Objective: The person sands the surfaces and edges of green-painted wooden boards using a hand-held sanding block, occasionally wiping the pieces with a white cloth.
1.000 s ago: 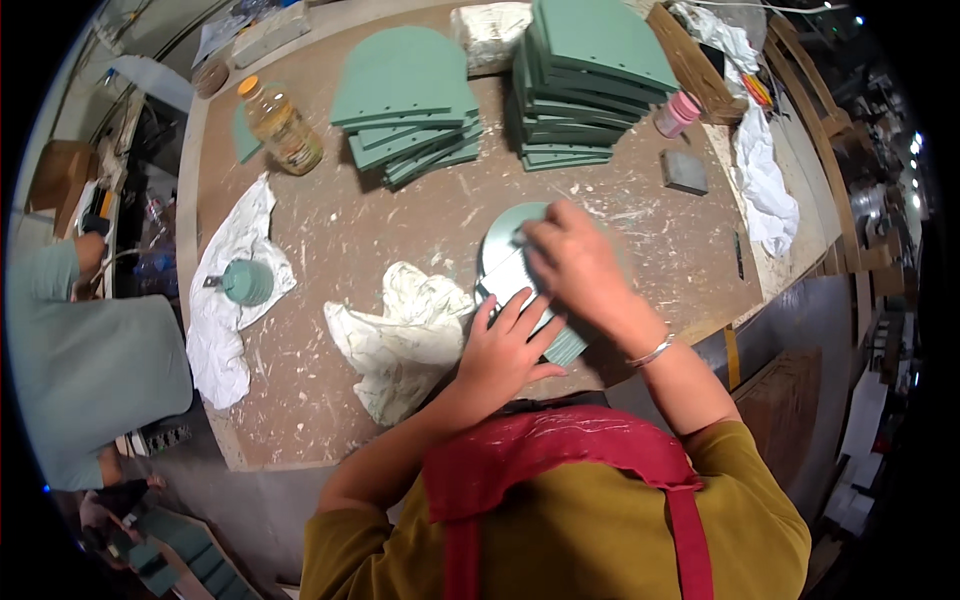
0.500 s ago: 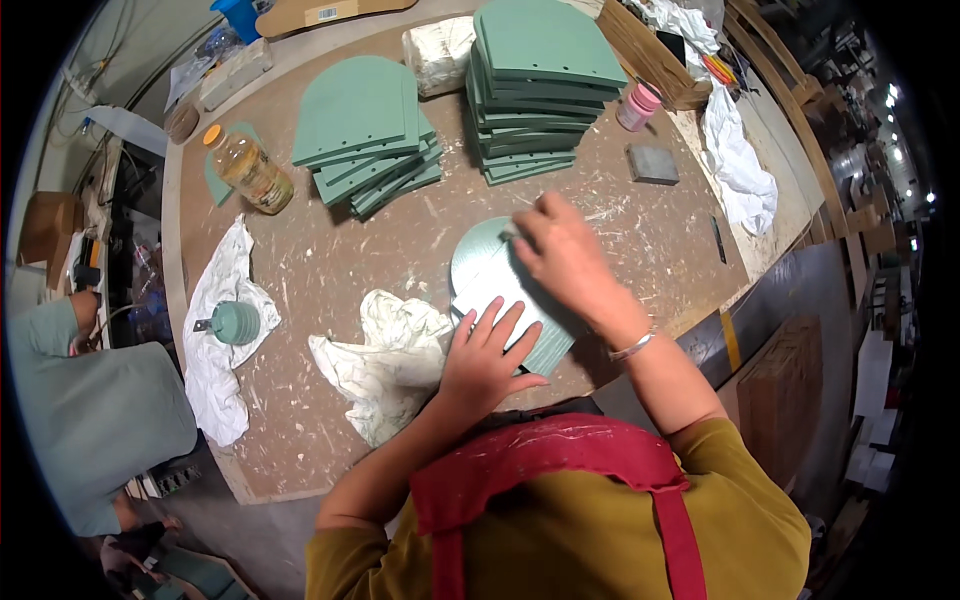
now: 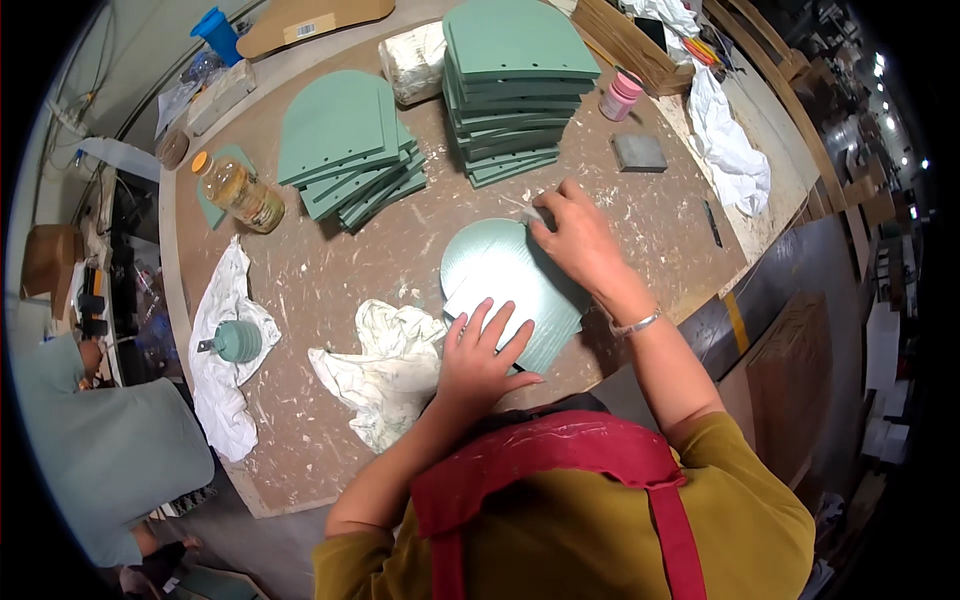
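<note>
Both hands on a green arched panel (image 3: 510, 285) at the near edge of the worktable (image 3: 330, 270).

The panel lies flat on the paint-flecked top, its rounded end pointing away from the person; the left hand (image 3: 485, 355) presses on its near end, palm down and fingers spread wide, gripping nothing; the right hand (image 3: 575, 235) sits at the far right rim of the panel, fingers drawn together on something small and pale, though what it is I cannot make out; a crumpled white rag (image 3: 385, 365) lies just beside the left hand; farther back stand a low stack of green panels (image 3: 345, 145) and a taller stack (image 3: 515, 85); a bottle of amber liquid (image 3: 240, 192) stands to the left, a grey block (image 3: 640, 152) to the right.
</note>
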Action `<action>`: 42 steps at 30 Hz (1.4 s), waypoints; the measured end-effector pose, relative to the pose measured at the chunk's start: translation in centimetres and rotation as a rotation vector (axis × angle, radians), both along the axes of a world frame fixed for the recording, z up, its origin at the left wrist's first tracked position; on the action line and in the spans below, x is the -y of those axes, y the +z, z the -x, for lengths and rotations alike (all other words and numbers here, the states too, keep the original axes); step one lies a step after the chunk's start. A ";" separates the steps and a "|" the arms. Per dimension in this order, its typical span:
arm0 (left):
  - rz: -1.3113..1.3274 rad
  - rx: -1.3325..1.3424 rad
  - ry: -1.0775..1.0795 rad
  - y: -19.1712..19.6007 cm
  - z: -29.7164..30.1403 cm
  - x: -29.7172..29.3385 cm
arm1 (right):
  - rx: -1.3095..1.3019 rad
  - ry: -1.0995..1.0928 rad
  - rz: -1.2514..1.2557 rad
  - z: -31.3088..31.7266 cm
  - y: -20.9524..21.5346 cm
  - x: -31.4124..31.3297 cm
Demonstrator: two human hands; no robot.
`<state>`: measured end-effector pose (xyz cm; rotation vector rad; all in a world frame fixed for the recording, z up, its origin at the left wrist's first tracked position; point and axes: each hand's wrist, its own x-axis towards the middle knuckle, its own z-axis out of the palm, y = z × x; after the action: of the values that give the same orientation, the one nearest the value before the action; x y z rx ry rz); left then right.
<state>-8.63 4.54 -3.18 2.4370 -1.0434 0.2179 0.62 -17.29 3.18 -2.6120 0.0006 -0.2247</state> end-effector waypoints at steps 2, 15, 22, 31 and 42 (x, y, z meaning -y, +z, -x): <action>-0.012 0.015 0.000 0.0 -0.1 -0.1 | -0.031 -0.033 -0.039 0.3 -0.1 0.9; 0.032 -0.055 0.006 0.8 0.0 0.2 | -0.152 0.084 -0.083 -1.1 -0.1 3.5; -0.043 -0.165 -0.025 3.3 -1.6 0.1 | -0.323 0.010 -0.492 2.0 -1.2 11.5; -0.284 -0.150 -0.123 4.4 -2.9 0.7 | -0.206 0.475 -0.570 -1.5 -2.9 10.7; -0.389 -0.196 -0.060 4.4 -2.6 0.9 | -0.311 0.587 -0.586 3.3 -3.5 15.1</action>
<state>-6.06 3.63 1.24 2.6914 -1.1537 -0.2636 -2.64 -32.39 -0.31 -1.9336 -0.5037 0.3415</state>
